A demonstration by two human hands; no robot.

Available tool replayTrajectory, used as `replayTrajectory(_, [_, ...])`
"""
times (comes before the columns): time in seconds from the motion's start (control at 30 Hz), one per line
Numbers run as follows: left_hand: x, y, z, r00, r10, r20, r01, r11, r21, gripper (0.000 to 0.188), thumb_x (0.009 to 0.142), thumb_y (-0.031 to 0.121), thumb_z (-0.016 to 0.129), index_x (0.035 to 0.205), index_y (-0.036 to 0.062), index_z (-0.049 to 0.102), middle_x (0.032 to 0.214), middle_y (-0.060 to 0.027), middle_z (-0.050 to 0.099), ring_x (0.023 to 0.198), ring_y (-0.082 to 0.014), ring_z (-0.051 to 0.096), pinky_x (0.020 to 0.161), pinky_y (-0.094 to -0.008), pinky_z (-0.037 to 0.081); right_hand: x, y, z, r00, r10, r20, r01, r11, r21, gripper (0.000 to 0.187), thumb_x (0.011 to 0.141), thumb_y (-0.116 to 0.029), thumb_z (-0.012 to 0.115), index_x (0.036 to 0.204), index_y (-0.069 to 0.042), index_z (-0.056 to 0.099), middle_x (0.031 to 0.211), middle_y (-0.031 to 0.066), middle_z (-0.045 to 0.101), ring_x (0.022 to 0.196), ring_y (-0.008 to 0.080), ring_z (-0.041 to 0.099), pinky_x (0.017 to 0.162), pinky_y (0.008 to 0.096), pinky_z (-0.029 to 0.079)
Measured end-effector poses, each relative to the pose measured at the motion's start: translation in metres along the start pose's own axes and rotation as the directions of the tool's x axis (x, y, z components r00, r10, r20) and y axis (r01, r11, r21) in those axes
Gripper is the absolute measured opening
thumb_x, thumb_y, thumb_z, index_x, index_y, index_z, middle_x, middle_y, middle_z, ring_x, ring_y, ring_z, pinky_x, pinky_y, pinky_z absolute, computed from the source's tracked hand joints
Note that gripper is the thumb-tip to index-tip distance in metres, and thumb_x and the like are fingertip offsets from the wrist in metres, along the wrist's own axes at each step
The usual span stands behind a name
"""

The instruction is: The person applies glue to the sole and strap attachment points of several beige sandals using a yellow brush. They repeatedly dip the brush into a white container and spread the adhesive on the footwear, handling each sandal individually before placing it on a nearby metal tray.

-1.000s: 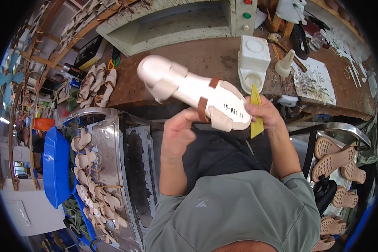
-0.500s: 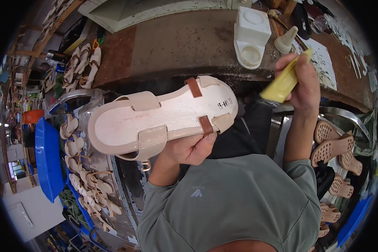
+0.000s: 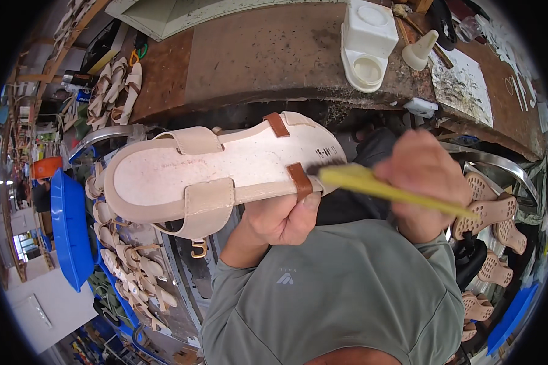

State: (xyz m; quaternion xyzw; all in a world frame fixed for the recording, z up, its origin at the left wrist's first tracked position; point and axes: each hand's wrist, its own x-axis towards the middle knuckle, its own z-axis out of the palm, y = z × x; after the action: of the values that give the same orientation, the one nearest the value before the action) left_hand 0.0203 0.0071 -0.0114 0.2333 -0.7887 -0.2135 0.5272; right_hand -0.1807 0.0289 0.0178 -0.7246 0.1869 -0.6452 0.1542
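A beige sandal upper on a last-shaped sole, the sandal [image 3: 249, 159], lies tilted across the middle, toe end to the left, with two brown tabs and a dangling gold buckle [image 3: 199, 248]. My left hand [image 3: 283, 219] grips its near edge from below, thumb beside the near brown tab [image 3: 299, 181]. In my right hand [image 3: 429, 182], blurred by motion, is a brush with a yellow handle [image 3: 371, 184]. Its dark bristles [image 3: 326, 166] meet the heel end of the sandal's pale inner face, close to that tab.
A brown workbench [image 3: 256, 64] spans the far side, bearing a white glue pot [image 3: 369, 45] and a cream nozzle cone [image 3: 420, 50]. Finished-looking sandals [image 3: 137, 267] are racked at left by a blue tub [image 3: 72, 231]. Several perforated soles [image 3: 484, 216] hang at right.
My right hand has come down and the brush has swung left onto the sandal's heel area. The sandal has shifted slightly left, still in my left hand.
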Motion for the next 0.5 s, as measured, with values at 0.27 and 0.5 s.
replayTrajectory(0.27, [0.005, 0.005, 0.005, 0.998, -0.069, -0.005, 0.069, 0.997, -0.024, 0.020, 0.070, 0.003, 0.054, 0.085, -0.0088, 0.063, 0.089, -0.0197, 0.063, 0.081, -0.0314, 0.061, 0.081, -0.0386, 0.045, 0.000, 0.008, -0.002, 1.000, -0.003, 0.026, 0.002, 1.000, 0.011, 0.025, 0.074, -0.016, 0.070, 0.083, 0.006, 0.064, 0.078, 0.0159, 0.065, 0.059, 0.0216, 0.059, 0.044, 0.0281, 0.040])
replayTrajectory(0.5, [0.012, -0.001, 0.007, 0.995, -0.099, 0.029, 0.099, 0.995, 0.010, 0.024, 0.076, 0.008, 0.052, 0.089, -0.0084, 0.063, 0.087, -0.0163, 0.064, 0.076, -0.0255, 0.060, 0.074, -0.0317, 0.046, -0.002, 0.014, -0.018, 0.985, 0.170, 0.027, -0.172, 0.966, 0.191, 0.023, 0.065, -0.007, 0.073, 0.083, 0.006, 0.065, 0.076, 0.0176, 0.064, 0.058, 0.0229, 0.059, 0.048, 0.0302, 0.042])
